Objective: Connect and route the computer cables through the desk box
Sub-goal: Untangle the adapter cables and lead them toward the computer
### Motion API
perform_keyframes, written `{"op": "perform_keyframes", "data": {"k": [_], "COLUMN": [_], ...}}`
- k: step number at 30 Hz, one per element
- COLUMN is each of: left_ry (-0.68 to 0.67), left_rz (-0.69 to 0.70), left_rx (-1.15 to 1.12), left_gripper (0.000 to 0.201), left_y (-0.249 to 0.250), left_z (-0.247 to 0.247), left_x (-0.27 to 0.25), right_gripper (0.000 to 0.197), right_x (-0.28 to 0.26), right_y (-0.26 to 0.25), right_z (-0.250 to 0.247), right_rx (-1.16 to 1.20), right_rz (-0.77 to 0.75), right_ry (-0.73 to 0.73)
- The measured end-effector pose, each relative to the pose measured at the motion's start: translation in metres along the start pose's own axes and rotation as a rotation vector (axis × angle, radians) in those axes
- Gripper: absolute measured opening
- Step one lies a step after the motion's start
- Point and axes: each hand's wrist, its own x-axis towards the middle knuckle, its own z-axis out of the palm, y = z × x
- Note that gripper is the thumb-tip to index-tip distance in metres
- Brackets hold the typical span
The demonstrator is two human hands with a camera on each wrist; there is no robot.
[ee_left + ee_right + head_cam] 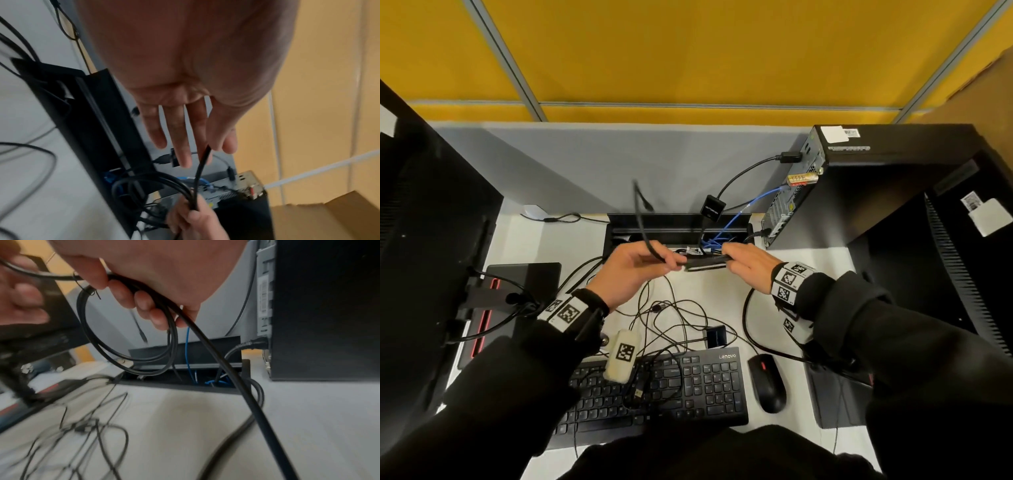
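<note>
At the centre of the head view, both hands meet just above the open black desk box [619, 236] recessed in the white bench [822, 270]. The left hand [628, 270] pinches a thick black cable [641, 219] between thumb and forefinger; the cable rises from the pinch toward the grey partition, its far end blurred. The right hand [748, 265] has its fingers curled round a coiled bundle of black cable [705, 263] stretched between the two hands.

The left wrist view shows what the head view hides: the left hand [185, 81] keeps its other fingers [180, 138] straight and spread, with only the thumb and forefinger nipping the thick black cable [200, 170], which runs down into the grip of the right hand [197, 219] at the lower centre of the frame.

The right wrist view shows the coil from below: the right hand [144, 272] wraps its fingers [123, 295] over several loops of the coiled bundle of black cable [131, 363], which hang before the desk box [185, 350], and one thicker strand runs to the lower right of the frame. A blue network cable [187, 353] drops into the box.

The black tower computer [859, 181] stands at the right of the head view, with a black keyboard [688, 387], a black mouse [768, 382] and loose thin wires in the lower half.
</note>
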Motion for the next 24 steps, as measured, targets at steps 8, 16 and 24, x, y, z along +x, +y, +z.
{"op": "perform_keyframes", "data": {"k": [8,16,24], "left_ry": [0.212,0.111,-0.055], "left_rz": [0.097,-0.268,-0.295], "left_rx": [-0.281,0.326,0.608], "left_gripper": [0.025,0.04,0.013], "left_y": [0.037,-0.025,-0.063], "left_z": [-0.036,-0.015,0.008], "left_x": [0.014,0.048,0.085], "right_gripper": [0.018,0.011,0.018], "right_x": [0.036,0.052,0.056], "right_y": [0.017,0.011,0.021], "right_z": [-0.01,-0.008,-0.001], "right_rx": [-0.056,-0.219,-0.216], "right_rz": [0.067,0.001,-0.089], "right_ry": [0.111,-0.097,-0.111]}}
